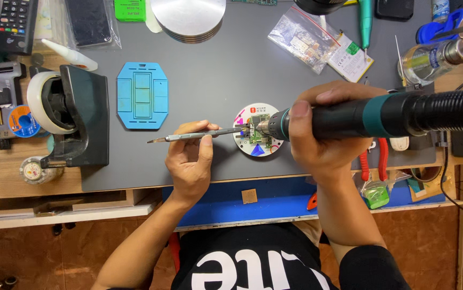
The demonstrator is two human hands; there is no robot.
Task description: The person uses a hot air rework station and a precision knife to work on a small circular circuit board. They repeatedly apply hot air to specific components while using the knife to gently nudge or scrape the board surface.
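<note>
One small green circuit board (260, 133), on a round white holder (258, 137) near the front edge of a grey mat (215, 75). Holder carries pink, purple and blue markings.

Left hand (191, 161): fingers closed around one thin grey tool (199, 135), its tip touching the board.

Right hand (322, 134): wrapped around one black-and-teal hot-air handle (349, 117), nozzle at the board's right side, ribbed black hose trailing right.

One blue rectangular plate (142, 95), cut corners, left of the holder. One black tape dispenser (75, 115) with a pale roll, further left. One stack of silver discs (188, 19) at the mat's far edge. One clear bag of small parts (301, 38), beside one flat white pack (352, 56) with a green label. One green tag (130, 9), top.
</note>
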